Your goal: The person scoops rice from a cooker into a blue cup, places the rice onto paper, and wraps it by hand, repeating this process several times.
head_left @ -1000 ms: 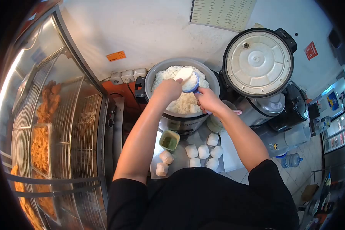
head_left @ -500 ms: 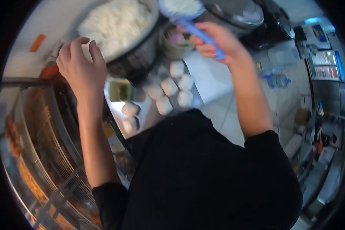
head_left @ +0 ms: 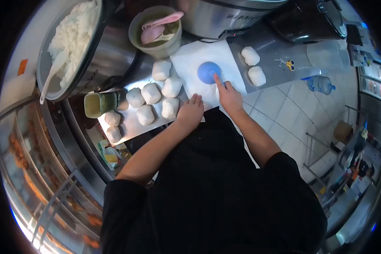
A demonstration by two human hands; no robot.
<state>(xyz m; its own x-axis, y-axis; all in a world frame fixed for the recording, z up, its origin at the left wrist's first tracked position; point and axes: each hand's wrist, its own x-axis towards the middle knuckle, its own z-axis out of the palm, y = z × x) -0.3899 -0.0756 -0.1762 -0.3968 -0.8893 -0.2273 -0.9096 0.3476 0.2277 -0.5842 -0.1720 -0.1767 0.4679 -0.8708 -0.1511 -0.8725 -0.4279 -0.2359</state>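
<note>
My right hand [head_left: 230, 98] holds the blue rice paddle [head_left: 208, 73], its index finger stretched along toward the round head. The paddle head lies on a white sheet [head_left: 190, 55], and no rice shows around it. Flat on the sheet's near left edge rests my left hand [head_left: 191, 113], with nothing in it. Several white wrapped bundles [head_left: 151, 93] stand on the metal counter left of the sheet, and two more [head_left: 257, 76] are to its right.
At upper left, a large pot [head_left: 98, 51] holds white rice [head_left: 74, 36] and a white spoon [head_left: 57, 67]. A bowl [head_left: 161, 50] with pink spoons, a green container [head_left: 95, 105], another cooker [head_left: 211, 19] and yellow scissors [head_left: 290, 64] are around. Lower left has a display case [head_left: 29, 169].
My left hand has come from beside the rice pot down to the sheet. The blue paddle, earlier raised with rice in it, is now down on the sheet. The view has shifted.
</note>
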